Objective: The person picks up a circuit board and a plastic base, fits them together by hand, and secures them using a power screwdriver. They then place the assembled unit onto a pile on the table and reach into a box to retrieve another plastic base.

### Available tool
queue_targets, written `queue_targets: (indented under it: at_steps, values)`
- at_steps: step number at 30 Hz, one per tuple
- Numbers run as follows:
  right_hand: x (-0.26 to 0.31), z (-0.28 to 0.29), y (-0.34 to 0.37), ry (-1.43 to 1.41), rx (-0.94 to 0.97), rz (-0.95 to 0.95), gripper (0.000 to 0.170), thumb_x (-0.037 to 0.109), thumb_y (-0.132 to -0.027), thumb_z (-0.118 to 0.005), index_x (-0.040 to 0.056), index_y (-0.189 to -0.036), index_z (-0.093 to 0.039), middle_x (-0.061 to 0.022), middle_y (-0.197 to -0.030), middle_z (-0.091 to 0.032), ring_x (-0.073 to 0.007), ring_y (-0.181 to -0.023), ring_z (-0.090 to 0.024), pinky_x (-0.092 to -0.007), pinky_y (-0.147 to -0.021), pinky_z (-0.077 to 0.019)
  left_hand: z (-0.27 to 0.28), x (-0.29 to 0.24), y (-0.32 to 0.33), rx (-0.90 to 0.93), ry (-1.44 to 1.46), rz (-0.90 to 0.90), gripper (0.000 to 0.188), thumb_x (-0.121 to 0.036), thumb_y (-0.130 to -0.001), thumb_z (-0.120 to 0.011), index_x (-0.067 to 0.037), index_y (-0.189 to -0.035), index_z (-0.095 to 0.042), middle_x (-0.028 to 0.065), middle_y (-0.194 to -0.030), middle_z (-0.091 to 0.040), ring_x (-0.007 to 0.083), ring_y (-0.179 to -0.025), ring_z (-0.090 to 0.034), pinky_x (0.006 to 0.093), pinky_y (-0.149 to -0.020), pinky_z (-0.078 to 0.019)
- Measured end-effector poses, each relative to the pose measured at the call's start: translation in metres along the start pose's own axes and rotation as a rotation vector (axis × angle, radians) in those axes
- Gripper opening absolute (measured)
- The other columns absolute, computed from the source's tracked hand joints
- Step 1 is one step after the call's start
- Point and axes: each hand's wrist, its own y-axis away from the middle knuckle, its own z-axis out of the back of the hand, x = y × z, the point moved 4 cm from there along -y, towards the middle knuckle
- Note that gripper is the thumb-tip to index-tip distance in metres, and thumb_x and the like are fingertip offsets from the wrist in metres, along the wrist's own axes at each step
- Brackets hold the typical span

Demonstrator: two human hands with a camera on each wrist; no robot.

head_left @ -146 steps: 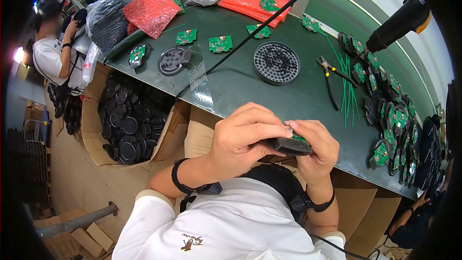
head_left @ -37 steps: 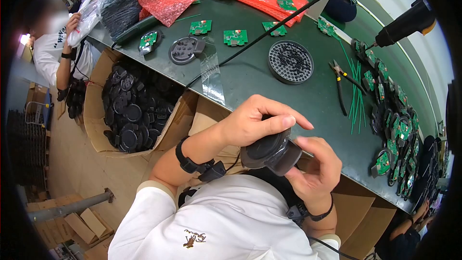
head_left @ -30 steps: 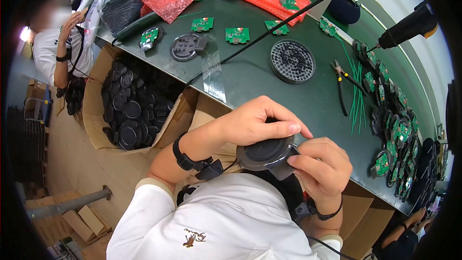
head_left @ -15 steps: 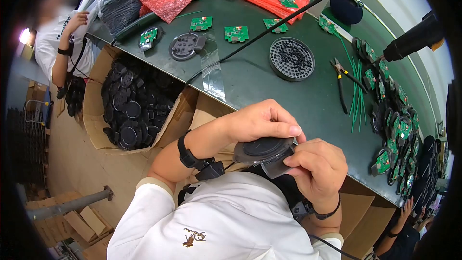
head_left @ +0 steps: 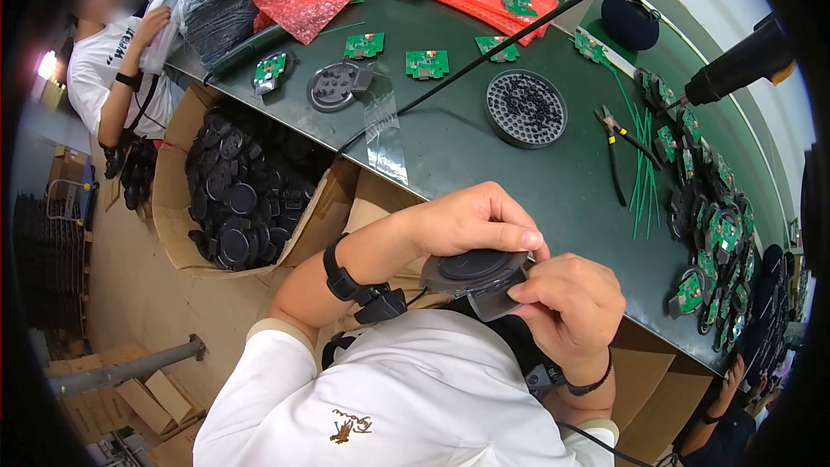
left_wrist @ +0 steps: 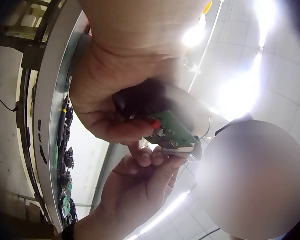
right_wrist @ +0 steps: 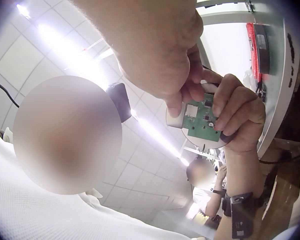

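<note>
My left hand [head_left: 475, 220] grips a round black plastic housing [head_left: 467, 268] by its far edge, close in front of the chest. The housing's smooth round face is up, with a squared tab on its right. My right hand [head_left: 575, 298] pinches that tab between thumb and fingers. A green circuit board [right_wrist: 205, 125] sits on the housing's underside, hidden in the head view. In the right wrist view, left fingers [right_wrist: 230, 102] lie over the board's edge. The left wrist view shows the board [left_wrist: 172, 131] edged by both hands' fingers.
On the green table [head_left: 432, 138] are a round tray of small black parts [head_left: 526, 108], pliers [head_left: 614, 143], green sticks [head_left: 644, 173], loose circuit boards [head_left: 426, 63] and another housing [head_left: 333, 86]. A heap of assembled units [head_left: 713, 225] lies right. A carton of housings [head_left: 238, 199] stands left.
The housing, held edge-on earlier, has turned round face up. My right fingers, loosely spread by the tab, have closed on it. Over the last half second the hands barely move.
</note>
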Motion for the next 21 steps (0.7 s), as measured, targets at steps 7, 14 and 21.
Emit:
queue_targets:
  at_steps: [7, 14, 21]
  values:
    - [-0.001, 0.001, 0.005, -0.029, 0.010, -0.021, 0.029, 0.016, -0.073, -0.093, 0.0064, -0.093, -0.074, -0.0069, -0.083, -0.072, -0.0225, -0.064, -0.068, -0.0319, -0.055, -0.0509, 0.002, -0.008, 0.003, -0.016, -0.119, -0.032, 0.030, -0.021, -0.105, -0.069, 0.006, -0.110, -0.081, 0.0093, -0.099, -0.081, 0.0123, -0.091, -0.070, 0.0296, -0.084, -0.0559]
    - [-0.002, 0.001, 0.009, -0.089, -0.018, -0.058, 0.034, 0.016, -0.075, -0.094, 0.0069, -0.096, -0.068, -0.0072, -0.084, -0.073, -0.0229, -0.063, -0.068, -0.0318, -0.055, -0.0519, 0.001, -0.010, 0.004, 0.006, -0.126, 0.002, 0.026, -0.017, -0.104, -0.070, 0.006, -0.112, -0.080, 0.0118, -0.105, -0.082, 0.0140, -0.097, -0.072, 0.0305, -0.089, -0.0567]
    - [-0.003, 0.000, 0.010, -0.090, -0.008, -0.025, 0.035, 0.016, -0.076, -0.094, 0.0070, -0.096, -0.066, -0.0070, -0.083, -0.072, -0.0228, -0.063, -0.069, -0.0316, -0.055, -0.0521, 0.001, -0.013, 0.005, 0.008, -0.190, -0.005, 0.026, -0.017, -0.104, -0.070, 0.005, -0.112, -0.081, 0.0121, -0.105, -0.082, 0.0137, -0.096, -0.073, 0.0305, -0.089, -0.0571]
